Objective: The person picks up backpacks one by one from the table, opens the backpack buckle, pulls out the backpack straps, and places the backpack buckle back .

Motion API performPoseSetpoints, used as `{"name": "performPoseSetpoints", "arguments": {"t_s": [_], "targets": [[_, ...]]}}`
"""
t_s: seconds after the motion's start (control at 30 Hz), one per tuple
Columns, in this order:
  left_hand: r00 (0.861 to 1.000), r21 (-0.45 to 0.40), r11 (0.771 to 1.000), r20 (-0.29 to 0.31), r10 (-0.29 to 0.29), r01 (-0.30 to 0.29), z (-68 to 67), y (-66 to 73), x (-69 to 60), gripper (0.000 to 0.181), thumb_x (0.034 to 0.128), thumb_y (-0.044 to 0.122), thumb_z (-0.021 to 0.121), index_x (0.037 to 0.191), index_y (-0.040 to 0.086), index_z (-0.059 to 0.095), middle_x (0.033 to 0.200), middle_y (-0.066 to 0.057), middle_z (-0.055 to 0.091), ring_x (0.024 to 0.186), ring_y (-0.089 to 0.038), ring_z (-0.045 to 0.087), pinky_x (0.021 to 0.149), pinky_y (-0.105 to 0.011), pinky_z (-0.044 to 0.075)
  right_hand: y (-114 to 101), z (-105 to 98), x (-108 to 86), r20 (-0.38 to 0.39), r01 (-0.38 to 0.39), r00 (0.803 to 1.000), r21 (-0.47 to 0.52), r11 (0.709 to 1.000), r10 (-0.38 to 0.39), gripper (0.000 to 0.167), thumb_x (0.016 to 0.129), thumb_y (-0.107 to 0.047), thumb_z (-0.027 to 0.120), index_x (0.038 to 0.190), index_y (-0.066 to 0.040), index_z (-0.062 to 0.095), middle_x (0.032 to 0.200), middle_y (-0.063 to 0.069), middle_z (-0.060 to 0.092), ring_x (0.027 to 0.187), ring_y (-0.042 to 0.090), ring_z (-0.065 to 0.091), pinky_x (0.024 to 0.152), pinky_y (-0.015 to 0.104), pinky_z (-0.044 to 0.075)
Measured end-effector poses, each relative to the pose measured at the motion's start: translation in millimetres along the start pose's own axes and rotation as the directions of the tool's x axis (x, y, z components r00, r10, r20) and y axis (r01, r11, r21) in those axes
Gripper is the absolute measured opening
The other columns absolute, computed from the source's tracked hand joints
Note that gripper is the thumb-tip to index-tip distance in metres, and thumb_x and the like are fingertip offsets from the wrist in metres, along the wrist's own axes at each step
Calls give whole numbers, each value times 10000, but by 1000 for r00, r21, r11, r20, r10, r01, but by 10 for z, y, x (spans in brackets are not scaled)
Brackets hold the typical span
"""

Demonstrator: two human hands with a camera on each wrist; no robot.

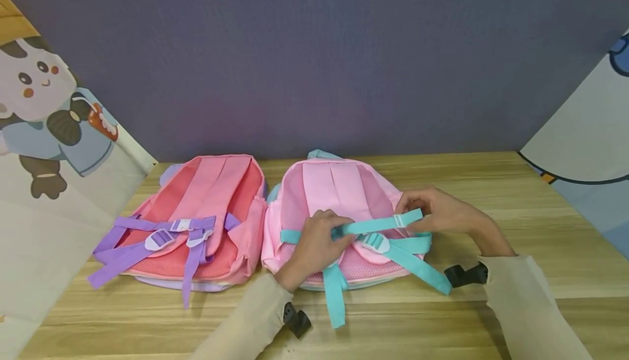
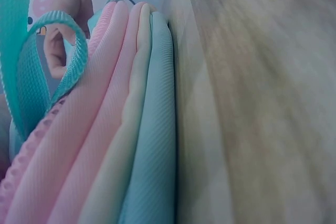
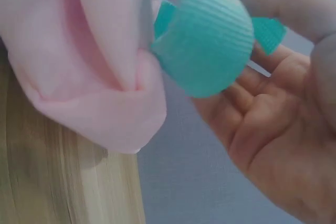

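Coral backpack (image 1: 189, 201), purple straps (image 1: 118, 265), pink backpack (image 1: 339, 190) beside it on a wooden table (image 1: 491, 201), left hand (image 1: 316, 245) pinching a teal strap (image 1: 373, 225) across its back — right hand (image 1: 437, 212), apart, pinching the same strap near its white slider (image 1: 399, 220).

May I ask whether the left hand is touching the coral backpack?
Apart: the head view shows part of the pink backpack between the left hand and the coral backpack.

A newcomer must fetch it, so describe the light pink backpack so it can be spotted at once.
Start at the wooden table in front of the dark wall. On it, just right of the coral backpack, lies the light pink backpack. Its turquoise straps set it apart, since its neighbour has purple straps.
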State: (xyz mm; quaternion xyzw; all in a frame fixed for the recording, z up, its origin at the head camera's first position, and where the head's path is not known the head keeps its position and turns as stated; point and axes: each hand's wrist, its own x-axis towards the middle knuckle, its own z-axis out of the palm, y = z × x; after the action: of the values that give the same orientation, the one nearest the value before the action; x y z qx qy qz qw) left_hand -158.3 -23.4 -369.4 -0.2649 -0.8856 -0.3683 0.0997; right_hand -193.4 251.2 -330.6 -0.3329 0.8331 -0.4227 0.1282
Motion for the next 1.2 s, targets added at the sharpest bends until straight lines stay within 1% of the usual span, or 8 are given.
{"name": "performPoseSetpoints", "arguments": {"t_s": [0.17, 0.33, 0.4, 0.57, 0.77, 0.93, 1.1, 1.2], "targets": [[1000, 17, 1000, 1, 11, -11, -6, 5, -13, 244, 831, 171, 704, 1059, 88, 725, 981, -50, 694, 937, -212, 584, 856, -388, 424, 10, 16, 13, 17, -45, 999, -115, 992, 47, 167, 795, -129, 747, 909, -121, 626, 840, 0, 617, 751, 91, 525, 607, 243, 442], [1000, 77, 997, -3, 28, -28, -68, 9, -26, 219, 846, 133, 651, 1050, 86, 718, 1025, -57, 680, 989, -229, 590, 862, -422, 425, 39, 38, 26, 17, -76, 997, -163, 984, 80, 183, 779, -116, 751, 895, -129, 610, 846, -6, 579, 772, 102, 506, 645, 259, 442], [1000, 116, 993, -8, 18, -17, -139, 7, -35, 223, 847, 128, 638, 1052, 79, 712, 1038, -69, 665, 1001, -245, 582, 841, -425, 416, 44, 53, 35, 10, -79, 997, -182, 980, 83, 186, 775, -117, 754, 884, -141, 605, 877, -11, 571, 826, 119, 510, 699, 290, 451], [997, 187, 980, -53, -60, 69, -373, -48, -71, 245, 837, 120, 633, 1062, 48, 696, 1077, -118, 632, 1043, -297, 551, 812, -437, 403, 31, 89, 57, 9, -81, 996, -197, 977, 84, 194, 771, -106, 751, 870, -149, 590, 921, -10, 566, 932, 199, 537, 809, 403, 453], [990, 241, 961, -60, -125, 136, -535, -147, -160, 252, 850, 130, 630, 1078, 39, 686, 1111, -130, 625, 1070, -306, 546, 862, -470, 421, -30, 99, 46, 6, -109, 993, -230, 967, 114, 264, 792, -158, 743, 988, -123, 569, 1015, 28, 603, 1010, 262, 564, 844, 430, 468], [990, 237, 961, -49, -133, 141, -636, -199, -251, 280, 836, 115, 651, 1098, 21, 674, 1157, -153, 611, 1109, -329, 539, 937, -508, 407, -113, 107, 48, -7, -119, 993, -263, 957, 122, 413, 829, -279, 727, 1128, -63, 541, 1132, 96, 603, 1080, 312, 552, 883, 482, 476], [986, 256, 954, -92, -138, 158, -859, -266, -322, 306, 835, 125, 655, 1117, 7, 663, 1174, -184, 613, 1140, -351, 534, 927, -525, 406, -205, 153, 103, -70, -75, 996, -318, 945, 55, 421, 868, -208, 686, 1186, 10, 518, 1216, 196, 574, 1152, 395, 521, 938, 567, 436], [981, 272, 946, -122, -148, 177, -1038, -348, -365, 328, 838, 131, 637, 1139, 1, 650, 1184, -193, 609, 1138, -367, 528, 897, -531, 399, -286, 211, 178, -122, -65, 992, -373, 926, 21, 399, 866, -144, 676, 1195, 26, 525, 1200, 199, 588, 1143, 391, 530, 947, 557, 434]]}}
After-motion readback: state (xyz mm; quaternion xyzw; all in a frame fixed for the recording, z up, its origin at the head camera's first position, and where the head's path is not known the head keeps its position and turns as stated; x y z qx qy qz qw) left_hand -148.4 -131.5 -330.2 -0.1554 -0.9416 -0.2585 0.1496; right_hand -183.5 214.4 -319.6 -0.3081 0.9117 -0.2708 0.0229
